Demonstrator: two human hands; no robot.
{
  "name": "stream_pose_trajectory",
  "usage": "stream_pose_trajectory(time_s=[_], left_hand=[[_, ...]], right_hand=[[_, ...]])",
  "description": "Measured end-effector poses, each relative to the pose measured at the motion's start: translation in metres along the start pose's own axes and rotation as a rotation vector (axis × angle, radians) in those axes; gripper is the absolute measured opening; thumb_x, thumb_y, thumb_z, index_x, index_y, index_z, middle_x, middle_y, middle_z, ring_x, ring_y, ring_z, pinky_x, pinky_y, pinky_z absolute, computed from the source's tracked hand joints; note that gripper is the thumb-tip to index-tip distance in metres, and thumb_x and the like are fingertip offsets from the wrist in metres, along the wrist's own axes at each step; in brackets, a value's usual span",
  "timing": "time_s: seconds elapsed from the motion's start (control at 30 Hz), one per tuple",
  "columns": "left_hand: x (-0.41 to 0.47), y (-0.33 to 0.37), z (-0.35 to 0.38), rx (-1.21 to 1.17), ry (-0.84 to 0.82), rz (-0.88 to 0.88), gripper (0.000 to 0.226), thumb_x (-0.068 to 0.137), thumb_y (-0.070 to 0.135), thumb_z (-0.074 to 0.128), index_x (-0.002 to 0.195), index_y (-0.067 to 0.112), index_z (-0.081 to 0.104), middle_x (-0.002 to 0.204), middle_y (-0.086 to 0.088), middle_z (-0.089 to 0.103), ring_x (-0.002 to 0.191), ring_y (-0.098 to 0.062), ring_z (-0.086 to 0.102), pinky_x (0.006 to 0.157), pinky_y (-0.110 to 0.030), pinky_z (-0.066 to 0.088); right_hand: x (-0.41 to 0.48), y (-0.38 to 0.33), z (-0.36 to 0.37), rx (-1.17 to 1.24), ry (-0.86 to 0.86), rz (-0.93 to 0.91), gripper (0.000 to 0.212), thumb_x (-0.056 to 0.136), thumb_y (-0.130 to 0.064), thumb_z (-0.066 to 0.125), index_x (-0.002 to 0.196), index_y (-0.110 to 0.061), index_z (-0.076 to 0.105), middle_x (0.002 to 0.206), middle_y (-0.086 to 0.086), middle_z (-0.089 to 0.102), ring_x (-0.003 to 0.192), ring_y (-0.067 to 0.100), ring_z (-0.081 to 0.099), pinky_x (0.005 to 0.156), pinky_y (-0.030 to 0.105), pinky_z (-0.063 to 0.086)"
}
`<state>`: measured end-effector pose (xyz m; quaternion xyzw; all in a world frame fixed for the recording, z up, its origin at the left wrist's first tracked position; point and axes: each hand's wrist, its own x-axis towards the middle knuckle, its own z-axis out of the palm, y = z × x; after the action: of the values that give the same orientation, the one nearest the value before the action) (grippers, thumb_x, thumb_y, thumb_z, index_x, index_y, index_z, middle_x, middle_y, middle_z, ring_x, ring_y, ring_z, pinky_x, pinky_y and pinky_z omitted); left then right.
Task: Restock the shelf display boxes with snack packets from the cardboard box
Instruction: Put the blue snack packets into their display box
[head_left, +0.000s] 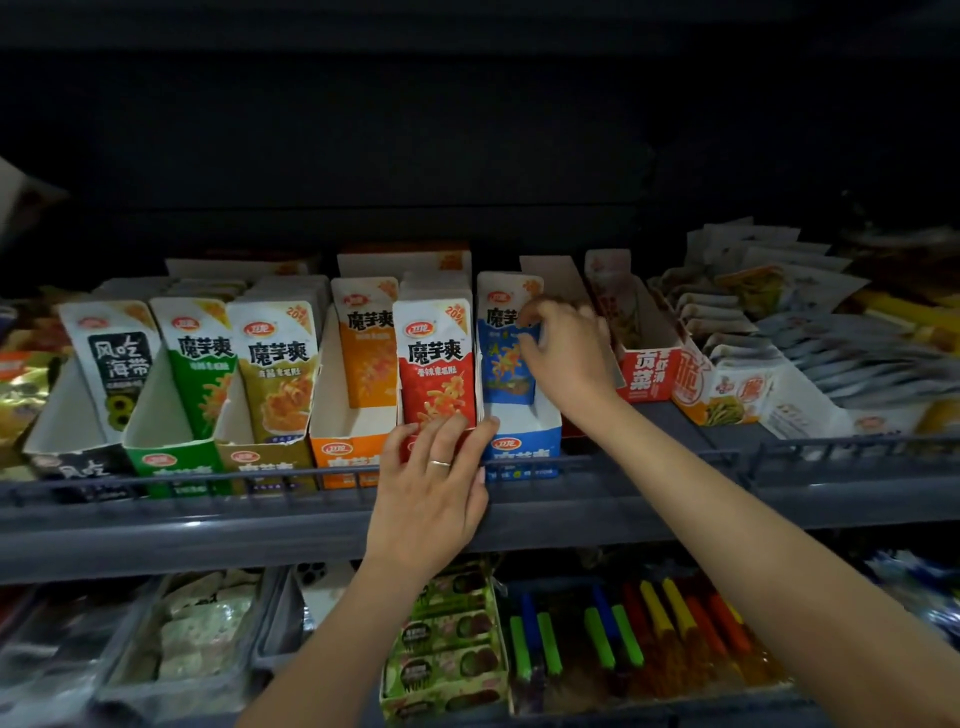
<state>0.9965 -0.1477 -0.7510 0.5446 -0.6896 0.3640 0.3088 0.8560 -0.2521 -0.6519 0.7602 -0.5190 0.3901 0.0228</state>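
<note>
A row of display boxes stands on the upper shelf. My right hand (566, 358) pinches the right edge of a blue snack packet (506, 358) that stands upright in the blue display box (524, 447). My left hand (436, 488) rests with straight fingers on the front of the red display box (408, 449), just below the red packets (436, 364) that fill it. The orange display box (345, 452) to the left holds orange packets (366, 348) at its back. No cardboard supply box is in view.
Black, green (176, 462) and olive boxes stand further left behind a wire rail (260, 475). A red box (647, 374) and loose piles of packets (779, 312) lie to the right. The lower shelf holds bins of snacks and coloured sticks (623, 623).
</note>
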Motion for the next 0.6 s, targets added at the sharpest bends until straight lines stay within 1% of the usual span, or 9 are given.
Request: stream_pose_trajectory(time_s=[0.07,0.13,0.2,0.27,0.37,0.47,0.6], left_hand=[[0.0,0.0,0.0,0.001,0.001,0.001,0.038,0.089,0.029,0.038,0.125,0.019,0.046,0.117,-0.007,0.05,0.108,-0.023,0.046,0.097,-0.041,0.029],[0.0,0.0,-0.001,0.005,0.001,0.002,0.038,0.089,0.029,0.037,0.126,0.019,0.045,0.118,-0.006,0.044,0.108,-0.023,0.045,0.097,-0.041,0.029],[0.0,0.0,-0.001,0.007,0.003,0.001,0.038,0.089,0.029,0.037,0.126,0.019,0.045,0.118,-0.005,0.042,0.108,-0.023,0.045,0.098,-0.041,0.029],[0.001,0.001,-0.002,0.009,0.002,0.002,0.039,0.089,0.029,0.037,0.125,0.019,0.044,0.118,-0.005,0.041,0.108,-0.022,0.044,0.097,-0.041,0.029],[0.001,0.001,-0.003,0.015,0.004,0.008,0.038,0.088,0.028,0.038,0.124,0.019,0.045,0.118,-0.005,0.041,0.108,-0.022,0.044,0.097,-0.041,0.029],[0.001,0.0,-0.003,0.006,0.009,0.009,0.037,0.088,0.028,0.038,0.123,0.019,0.045,0.118,-0.006,0.042,0.108,-0.022,0.044,0.097,-0.041,0.029],[0.001,0.001,-0.002,-0.004,0.024,0.01,0.035,0.087,0.027,0.039,0.121,0.019,0.045,0.117,-0.006,0.042,0.107,-0.023,0.045,0.097,-0.041,0.029]], right_hand=[[-0.001,-0.001,-0.006,-0.139,-0.092,-0.05,0.034,0.094,-0.022,0.048,0.128,-0.025,0.052,0.126,0.001,0.057,0.118,0.022,0.044,0.098,0.034,0.028],[0.0,-0.004,-0.011,-0.243,-0.153,-0.103,0.041,0.096,-0.022,0.044,0.136,-0.027,0.044,0.133,0.003,0.052,0.122,0.023,0.041,0.103,0.037,0.024],[0.002,-0.007,-0.013,-0.345,-0.219,-0.139,0.045,0.095,-0.022,0.044,0.14,-0.029,0.04,0.137,0.003,0.048,0.126,0.025,0.037,0.106,0.041,0.021],[0.005,-0.01,-0.014,-0.436,-0.314,-0.151,0.049,0.093,-0.022,0.049,0.14,-0.033,0.039,0.137,0.003,0.047,0.128,0.027,0.034,0.109,0.046,0.015],[0.002,-0.017,-0.008,-0.556,-0.466,-0.174,0.045,0.092,-0.024,0.053,0.134,-0.037,0.045,0.132,0.004,0.05,0.13,0.03,0.029,0.112,0.055,0.001],[0.0,-0.018,-0.004,-0.622,-0.475,-0.17,0.044,0.093,-0.026,0.053,0.135,-0.036,0.046,0.132,0.003,0.051,0.133,0.031,0.026,0.11,0.06,-0.005],[-0.002,-0.015,0.001,-0.651,-0.414,-0.173,0.053,0.092,-0.031,0.054,0.141,-0.04,0.036,0.135,0.004,0.048,0.135,0.034,0.022,0.108,0.062,-0.008]])
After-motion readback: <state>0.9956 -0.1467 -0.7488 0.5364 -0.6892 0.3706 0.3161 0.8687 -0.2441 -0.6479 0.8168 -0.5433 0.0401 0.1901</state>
